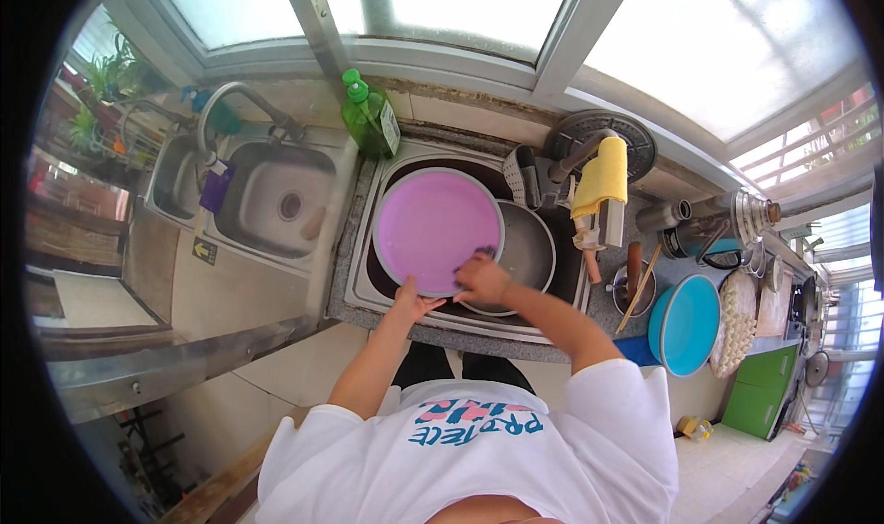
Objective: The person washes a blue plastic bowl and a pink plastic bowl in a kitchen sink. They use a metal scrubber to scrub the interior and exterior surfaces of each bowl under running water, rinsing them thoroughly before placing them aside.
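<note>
A round pink basin (440,220) with a pale rim is tilted over the sink (354,289). My left hand (419,300) grips its near rim, thumb on the inside and fingers below. Pressed to the lower right of the basin's inner face is my right hand (482,281), closed on a dark wad (486,251). Only bits of the wad show past the fingers, and its exact kind is hidden. Behind the basin's right side, a grey metal basin (528,257) lies in the sink, partly covered.
A green pump bottle (370,119) stands behind the sink. The faucet with a yellow cloth (603,179) juts over its right end. Right of it are a small pot (633,294), a blue basin (684,324) and a board of small dough pieces (735,326). A second sink (281,202) lies left.
</note>
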### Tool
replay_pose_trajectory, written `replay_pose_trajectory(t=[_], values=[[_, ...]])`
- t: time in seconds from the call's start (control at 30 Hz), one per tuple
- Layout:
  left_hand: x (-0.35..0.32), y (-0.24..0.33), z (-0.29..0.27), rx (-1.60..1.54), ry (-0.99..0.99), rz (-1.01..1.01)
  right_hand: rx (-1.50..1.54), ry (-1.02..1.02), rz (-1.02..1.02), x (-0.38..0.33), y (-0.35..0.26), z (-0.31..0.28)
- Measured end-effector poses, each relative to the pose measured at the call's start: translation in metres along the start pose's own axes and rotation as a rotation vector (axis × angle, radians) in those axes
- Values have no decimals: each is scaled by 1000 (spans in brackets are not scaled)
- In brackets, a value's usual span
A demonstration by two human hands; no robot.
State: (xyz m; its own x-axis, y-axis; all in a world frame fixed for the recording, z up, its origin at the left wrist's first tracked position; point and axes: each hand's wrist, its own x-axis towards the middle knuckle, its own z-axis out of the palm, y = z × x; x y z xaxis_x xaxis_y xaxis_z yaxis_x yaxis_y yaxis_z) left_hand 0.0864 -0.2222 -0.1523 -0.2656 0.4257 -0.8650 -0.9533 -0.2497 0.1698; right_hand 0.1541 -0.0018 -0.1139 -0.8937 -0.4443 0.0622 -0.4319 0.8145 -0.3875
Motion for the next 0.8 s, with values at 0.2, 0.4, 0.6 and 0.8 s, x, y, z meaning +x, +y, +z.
replay_pose_trajectory(t=[0.2,0.4,0.6,0.8], values=[[-7,2,11,13,88,30,-433,-646,254,30,21,-31],[3,-9,13,126,56,69,203,-470,634,57,-43,30],[1,-14,22,166,89,131,375,-331,621,44,-33,56],[-9,-9,29,291,140,90,-377,-640,340,-18,38,11]])
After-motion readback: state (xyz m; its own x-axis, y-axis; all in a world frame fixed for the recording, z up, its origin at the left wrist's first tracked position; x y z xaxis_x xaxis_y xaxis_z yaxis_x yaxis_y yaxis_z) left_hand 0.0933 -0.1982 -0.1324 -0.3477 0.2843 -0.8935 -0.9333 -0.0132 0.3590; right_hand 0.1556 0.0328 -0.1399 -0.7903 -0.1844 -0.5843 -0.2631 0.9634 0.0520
